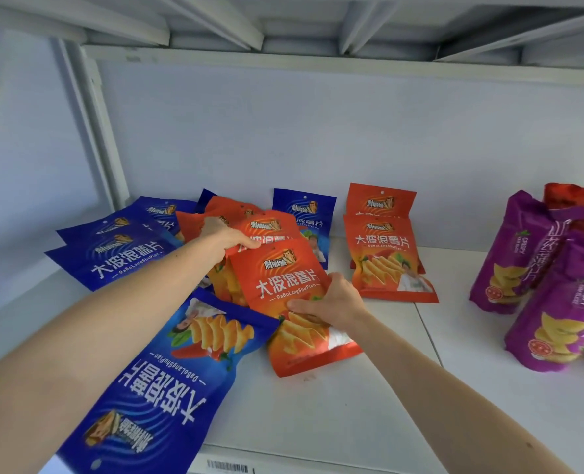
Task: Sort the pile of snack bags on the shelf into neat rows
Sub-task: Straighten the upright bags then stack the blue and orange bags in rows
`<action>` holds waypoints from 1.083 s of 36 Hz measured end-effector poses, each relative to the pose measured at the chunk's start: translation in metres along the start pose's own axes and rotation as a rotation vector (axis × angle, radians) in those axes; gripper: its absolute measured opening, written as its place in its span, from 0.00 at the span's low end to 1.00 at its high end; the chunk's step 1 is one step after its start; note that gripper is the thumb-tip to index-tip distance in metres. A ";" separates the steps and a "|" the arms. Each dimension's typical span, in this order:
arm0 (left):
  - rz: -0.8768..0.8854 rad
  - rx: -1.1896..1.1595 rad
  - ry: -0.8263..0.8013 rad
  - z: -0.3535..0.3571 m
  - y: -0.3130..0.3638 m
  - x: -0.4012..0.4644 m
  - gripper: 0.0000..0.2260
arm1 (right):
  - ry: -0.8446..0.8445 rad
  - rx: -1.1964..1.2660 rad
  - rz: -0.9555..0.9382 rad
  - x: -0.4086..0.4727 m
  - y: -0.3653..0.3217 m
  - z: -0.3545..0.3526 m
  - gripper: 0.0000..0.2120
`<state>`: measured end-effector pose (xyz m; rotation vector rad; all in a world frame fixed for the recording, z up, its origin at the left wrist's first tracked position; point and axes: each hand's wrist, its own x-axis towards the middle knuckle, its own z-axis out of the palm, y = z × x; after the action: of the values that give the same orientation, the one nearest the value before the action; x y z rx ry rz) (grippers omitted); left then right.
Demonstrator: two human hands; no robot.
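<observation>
Slipping is the main risk now. Both hands hold the same orange bag [283, 285]: the left hand [223, 239] pinches its top edge, thumb on the front, and the right hand [335, 304] grips its right side, with the fingers [306, 307] curled over the front. This bag lies on top of the pile [235, 234], where more orange bags overlap behind the left fingers. The film looks smooth, so if the hands pull at different speeds the bag may slide out or crease.

Below the left fingers, under the forearm, a blue bag [167, 381] lies upside down and hangs over the front edge of the shelf [335, 412]. If the forearm drags across it, I think it can fall off.

To the right of the right fingers two orange bags [386, 258] already stand as a row. A careless placing there could push them over. Further right are the purple bags [536, 278], well apart. To the left of the left fingers, blue bags [119, 254] lie overlapped and not yet sorted.
</observation>
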<state>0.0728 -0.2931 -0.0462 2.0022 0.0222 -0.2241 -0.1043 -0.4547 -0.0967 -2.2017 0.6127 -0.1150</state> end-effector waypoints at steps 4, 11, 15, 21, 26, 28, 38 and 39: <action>0.094 -0.288 -0.055 0.009 -0.008 -0.014 0.42 | 0.073 0.045 -0.029 -0.006 0.001 0.001 0.50; 0.400 -0.456 -0.067 0.008 0.001 -0.037 0.29 | 0.140 0.122 -0.117 -0.014 -0.003 -0.004 0.51; 0.455 -0.524 -0.110 0.002 0.023 -0.048 0.28 | 0.138 0.240 -0.144 -0.012 -0.004 -0.017 0.46; 0.478 -0.550 -0.226 0.011 0.057 -0.063 0.28 | 0.209 0.406 -0.227 -0.021 -0.001 -0.036 0.35; 0.399 -0.579 -0.239 0.049 0.081 -0.076 0.33 | 0.280 0.494 -0.177 -0.025 0.018 -0.065 0.37; 0.323 -0.597 -0.268 0.070 0.085 -0.080 0.37 | 0.275 0.501 -0.131 -0.027 0.029 -0.081 0.42; 0.366 -0.258 -0.277 0.178 0.061 -0.091 0.30 | 0.208 0.392 0.119 -0.046 0.095 -0.125 0.40; 0.372 -0.224 -0.279 0.185 0.057 -0.090 0.28 | 0.217 0.377 0.135 -0.047 0.099 -0.124 0.40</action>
<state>-0.0360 -0.4766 -0.0562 1.7006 -0.4784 -0.2465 -0.2191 -0.5740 -0.0840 -1.7914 0.7879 -0.3718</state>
